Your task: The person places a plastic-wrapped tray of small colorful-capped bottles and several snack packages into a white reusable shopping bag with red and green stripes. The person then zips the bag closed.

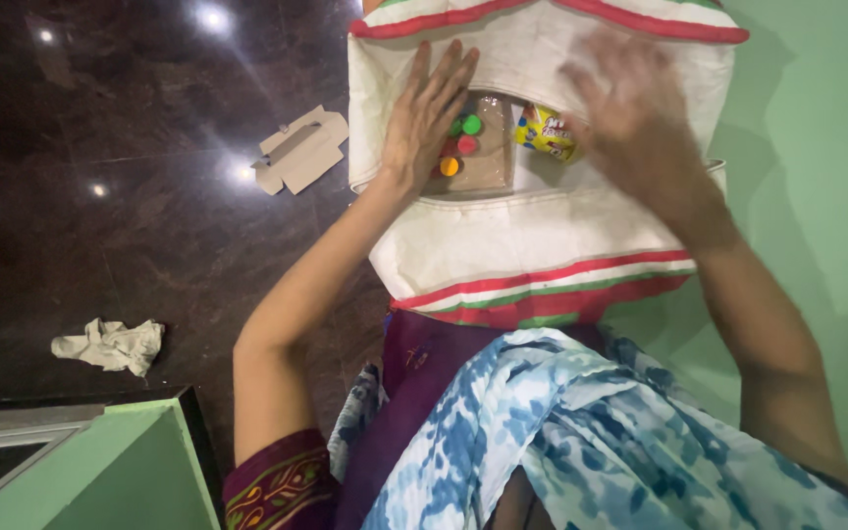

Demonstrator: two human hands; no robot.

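Palms [427, 113] [630, 123] flat on cloth [532, 245]

Both arms are bare below a short maroon sleeve [277, 486] with embroidered trim. A blue-and-white patterned scarf [581, 432] drapes over a dark purple garment [424, 368].

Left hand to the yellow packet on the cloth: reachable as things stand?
Probably yes. The left hand lies flat on the white cloth beside the clear pack of coloured sweets; the yellow packet sits just past it. Only the blurred right hand, at the packet's edge, crowds it.
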